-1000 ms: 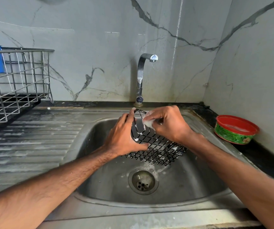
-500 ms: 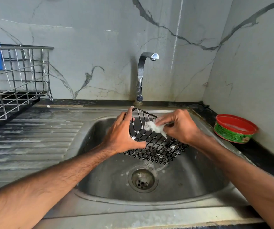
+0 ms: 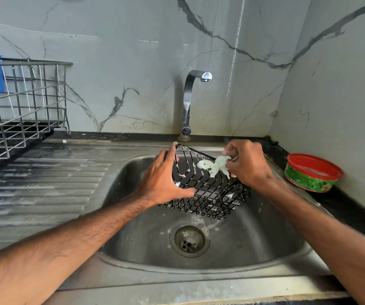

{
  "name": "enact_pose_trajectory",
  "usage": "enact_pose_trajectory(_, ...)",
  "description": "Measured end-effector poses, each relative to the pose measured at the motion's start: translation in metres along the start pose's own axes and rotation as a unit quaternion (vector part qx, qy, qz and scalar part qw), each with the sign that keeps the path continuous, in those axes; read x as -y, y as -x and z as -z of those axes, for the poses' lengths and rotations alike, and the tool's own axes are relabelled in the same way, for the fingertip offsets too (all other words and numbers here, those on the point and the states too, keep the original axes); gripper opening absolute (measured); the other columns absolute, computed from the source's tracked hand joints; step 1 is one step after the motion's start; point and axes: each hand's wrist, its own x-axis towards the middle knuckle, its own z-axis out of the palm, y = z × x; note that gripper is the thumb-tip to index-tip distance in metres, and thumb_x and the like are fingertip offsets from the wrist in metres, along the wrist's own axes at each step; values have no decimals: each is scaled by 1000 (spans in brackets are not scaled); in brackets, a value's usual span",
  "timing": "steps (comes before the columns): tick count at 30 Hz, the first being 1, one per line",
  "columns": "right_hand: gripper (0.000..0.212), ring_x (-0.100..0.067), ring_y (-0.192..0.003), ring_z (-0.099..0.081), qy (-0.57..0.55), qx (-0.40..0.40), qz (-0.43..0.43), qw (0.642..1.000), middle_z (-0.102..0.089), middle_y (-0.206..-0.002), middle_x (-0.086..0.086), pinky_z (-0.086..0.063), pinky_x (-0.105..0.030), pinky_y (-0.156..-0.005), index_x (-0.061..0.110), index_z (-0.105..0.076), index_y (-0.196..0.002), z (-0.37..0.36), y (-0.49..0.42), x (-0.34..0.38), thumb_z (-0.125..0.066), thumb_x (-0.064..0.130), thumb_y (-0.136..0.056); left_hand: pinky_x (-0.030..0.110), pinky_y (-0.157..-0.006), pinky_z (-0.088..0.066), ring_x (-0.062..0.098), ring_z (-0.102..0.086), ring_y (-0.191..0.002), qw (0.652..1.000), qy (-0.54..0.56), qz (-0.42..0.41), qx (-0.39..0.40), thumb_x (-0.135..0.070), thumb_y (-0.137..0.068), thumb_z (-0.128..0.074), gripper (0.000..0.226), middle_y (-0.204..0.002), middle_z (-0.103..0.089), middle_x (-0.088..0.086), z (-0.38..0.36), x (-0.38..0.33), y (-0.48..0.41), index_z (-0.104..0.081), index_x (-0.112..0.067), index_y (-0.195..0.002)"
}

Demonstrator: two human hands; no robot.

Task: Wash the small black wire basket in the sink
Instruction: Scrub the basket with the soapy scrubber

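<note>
We are mid-scrub: our left hand [image 3: 161,180] grips the tilted small black wire basket [image 3: 212,197] above the sink [image 3: 254,238], our right hand [image 3: 248,166] pinches a sudsy pale scrubber [image 3: 213,167] against its wires, and with the tap [image 3: 187,102] dry we judge the rinse is yet to do.

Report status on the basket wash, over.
Left hand grips black wire basket, tilted over the sink. Right hand pinches soapy scrubber on its wires. Tap not running; nothing in the way.
</note>
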Motion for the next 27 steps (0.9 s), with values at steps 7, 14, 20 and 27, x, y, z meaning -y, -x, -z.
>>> enact_pose_trajectory(7,31,-4,-77,-66,-26,42,-20,999,-75,-98,-3,-52,-6,-61,8,-75,-106,-7,2,9,-67,-12,-84,59,-111,-48,27,-43,-145,1000,1,-4,3,-90,-41,-71,155,-163,-33,9,-2,1,-1,10,-36,-162)
enact_pose_trajectory(14,44,-11,-81,-66,-40,75,-37,996,-72,-107,-4,-51,-17,-62,12,-66,-122,-8,7,27,-77,34,-85,60,-112,-46,29,-41,-146,1000,5,8,5,-91,-39,-69,159,-164,-32,11,-3,3,-2,10,-32,-164)
enact_pose_trajectory(20,31,-10,-79,-64,-49,68,-20,996,-72,-105,-1,-53,-21,-63,11,-74,-110,-14,11,39,-80,23,-83,58,-111,-48,27,-42,-144,1000,3,-4,8,-90,-40,-68,159,-163,-33,10,-2,1,0,10,-31,-165)
enact_pose_trajectory(27,16,-3,-62,-65,-68,58,-51,995,-77,-95,2,-45,-9,-43,14,-80,-90,-15,7,33,-75,-1,-85,57,-111,-48,28,-44,-145,1000,8,-1,9,-89,-39,-71,159,-164,-33,10,-2,4,-1,10,-33,-164)
